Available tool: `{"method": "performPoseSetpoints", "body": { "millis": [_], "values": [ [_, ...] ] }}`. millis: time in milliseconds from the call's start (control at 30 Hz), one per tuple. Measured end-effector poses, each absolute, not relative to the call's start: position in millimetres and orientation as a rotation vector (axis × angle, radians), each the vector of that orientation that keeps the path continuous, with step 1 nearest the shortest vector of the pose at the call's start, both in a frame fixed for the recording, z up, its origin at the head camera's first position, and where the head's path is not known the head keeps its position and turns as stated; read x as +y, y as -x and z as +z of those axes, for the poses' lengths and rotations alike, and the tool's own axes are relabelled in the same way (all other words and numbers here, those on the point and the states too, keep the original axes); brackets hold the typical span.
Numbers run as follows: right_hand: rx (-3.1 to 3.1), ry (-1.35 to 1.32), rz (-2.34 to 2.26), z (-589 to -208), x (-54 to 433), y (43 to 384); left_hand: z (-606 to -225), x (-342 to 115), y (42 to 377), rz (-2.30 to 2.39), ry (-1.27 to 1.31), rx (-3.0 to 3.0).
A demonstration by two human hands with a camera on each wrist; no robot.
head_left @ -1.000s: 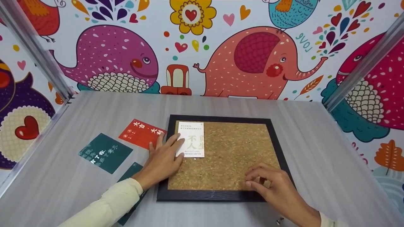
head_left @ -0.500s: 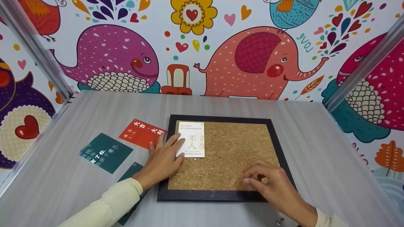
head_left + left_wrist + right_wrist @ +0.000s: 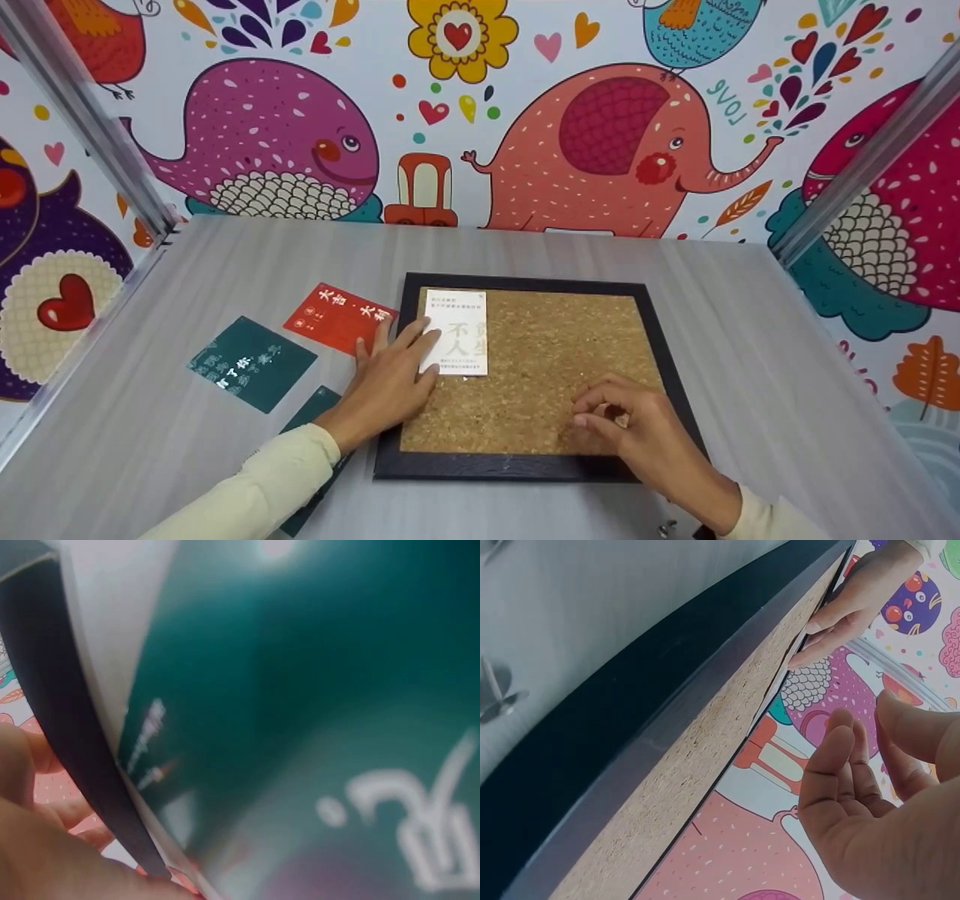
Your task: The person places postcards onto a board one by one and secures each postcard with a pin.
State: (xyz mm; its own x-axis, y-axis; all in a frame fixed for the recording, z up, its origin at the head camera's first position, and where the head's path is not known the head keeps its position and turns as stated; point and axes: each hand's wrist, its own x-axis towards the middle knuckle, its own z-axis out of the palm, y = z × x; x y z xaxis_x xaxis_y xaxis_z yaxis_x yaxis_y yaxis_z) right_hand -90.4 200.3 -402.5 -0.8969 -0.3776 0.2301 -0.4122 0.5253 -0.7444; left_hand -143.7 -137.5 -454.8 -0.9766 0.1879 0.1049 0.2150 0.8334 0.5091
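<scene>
A cork board (image 3: 525, 405) in a black frame lies flat on the table. At its upper left, a white card (image 3: 469, 311) with printed characters lies upright to the frame; my left hand (image 3: 390, 390) rests its extended fingertips on the card's left side. Over the lower right of the cork is my right hand (image 3: 649, 435), fingers bent, thumb and index tips close together. Whether something tiny sits between those tips is too small to tell. The right wrist view shows the same right hand (image 3: 870, 787) with its other fingers curled.
Left of the board lie a red card (image 3: 330, 311) and a square green card (image 3: 255, 364). Another green card (image 3: 319, 401) is partly under my left forearm; it fills the left wrist view. A small metallic object (image 3: 666, 529) sits near the table's front edge. A patterned wall stands behind.
My right hand has drifted slightly left and up over the cork, fingers still bent. The left hand and the white card have stayed in place.
</scene>
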Motion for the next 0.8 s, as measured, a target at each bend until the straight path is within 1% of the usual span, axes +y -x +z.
{"method": "performPoseSetpoints", "body": {
  "millis": [167, 400, 800],
  "values": [
    [-2.687, -0.686, 1.343, -403, 198, 92, -455, -138, 143, -0.833, 0.332, -2.95],
    [-2.604, -0.762, 1.308, -405, 194, 98, -457, -138, 143, -0.811, 0.347, -2.934],
    [-2.718, -0.674, 1.257, -406, 189, 106, -456, -136, 143, -0.832, 0.323, -2.964]
  ]
}}
